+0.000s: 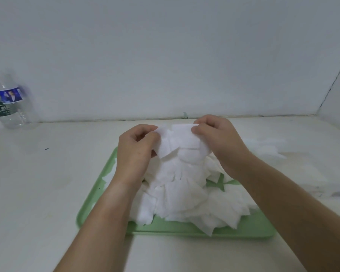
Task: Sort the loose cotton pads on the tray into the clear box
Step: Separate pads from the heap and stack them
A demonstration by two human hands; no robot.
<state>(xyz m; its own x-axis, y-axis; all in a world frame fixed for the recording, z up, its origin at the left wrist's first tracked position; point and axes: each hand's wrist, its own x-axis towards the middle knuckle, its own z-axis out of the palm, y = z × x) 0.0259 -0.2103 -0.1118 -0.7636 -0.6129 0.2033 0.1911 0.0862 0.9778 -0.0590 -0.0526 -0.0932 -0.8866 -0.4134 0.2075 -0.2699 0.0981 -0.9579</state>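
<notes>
cotton pads [181, 195]: plain white
tray [249, 227]: pale green
tabletop [37, 193]: off-white
bottle [12, 103]: clear, with blue and green labels

Bottles [10, 103] far left of tray [184, 230]

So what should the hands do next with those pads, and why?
Probably carry the held pads to the right, toward what looks like the clear box. The left hand and right hand both pinch this small stack above the pile on the green tray, so it seems ready to go.
</notes>
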